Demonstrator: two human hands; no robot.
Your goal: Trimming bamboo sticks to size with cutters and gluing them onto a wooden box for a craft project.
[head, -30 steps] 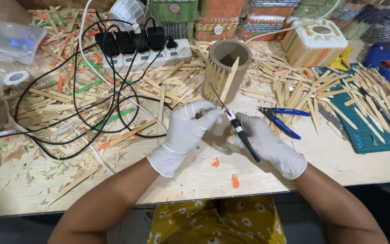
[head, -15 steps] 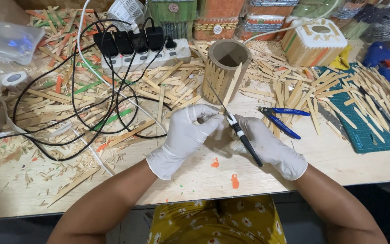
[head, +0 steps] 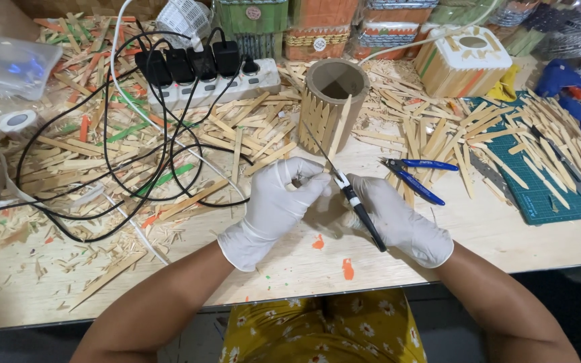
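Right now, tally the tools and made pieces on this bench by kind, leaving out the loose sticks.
Craft knife in the right hand: 1
Blue-handled cutters: 1
Blue glue gun: 1
Power strip: 1
Stick-clad cylinder: 1
Stick-clad box: 1
Green cutting mat: 1
Tape roll: 1
Total: 8

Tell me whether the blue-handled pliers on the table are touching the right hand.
Apart. The head view shows the blue-handled pliers lying on the table beyond the gloved right hand, with a strip of bare wood between them.

Wooden table [head: 438, 249] (littered) bears sticks [head: 257, 134], pliers [head: 415, 176]
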